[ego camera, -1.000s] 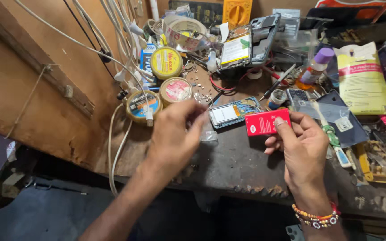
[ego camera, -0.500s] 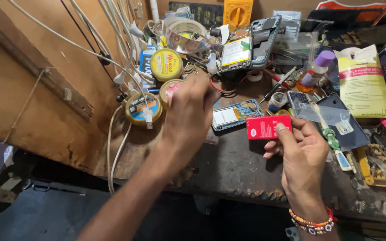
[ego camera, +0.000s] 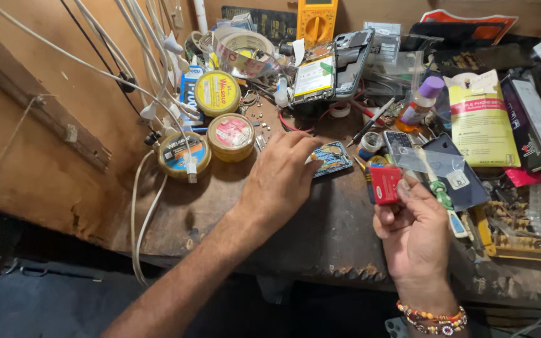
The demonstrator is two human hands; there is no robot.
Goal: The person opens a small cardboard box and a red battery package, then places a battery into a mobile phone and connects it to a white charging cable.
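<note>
My right hand (ego camera: 416,233) holds a small flat red battery-like pack (ego camera: 385,184) upright above the worn dark workbench (ego camera: 320,238), pinched between thumb and fingers. My left hand (ego camera: 280,178) lies palm down on the bench, its fingertips on a small phone circuit board with a blue and gold face (ego camera: 332,158). I cannot tell whether those fingers grip the board or only touch it. A beaded bracelet (ego camera: 433,316) sits on my right wrist.
Three round yellow tins (ego camera: 218,94) (ego camera: 231,136) (ego camera: 183,153) stand at the back left among white cables (ego camera: 158,106). An opened phone (ego camera: 330,72), a tape roll (ego camera: 239,53), an orange multimeter (ego camera: 316,19), a purple-capped bottle (ego camera: 419,106) and a yellow packet (ego camera: 482,122) crowd the back and right.
My left hand moved right and down from the tins onto the circuit board. My right hand turned the red pack from flat to upright and drew it a little nearer.
</note>
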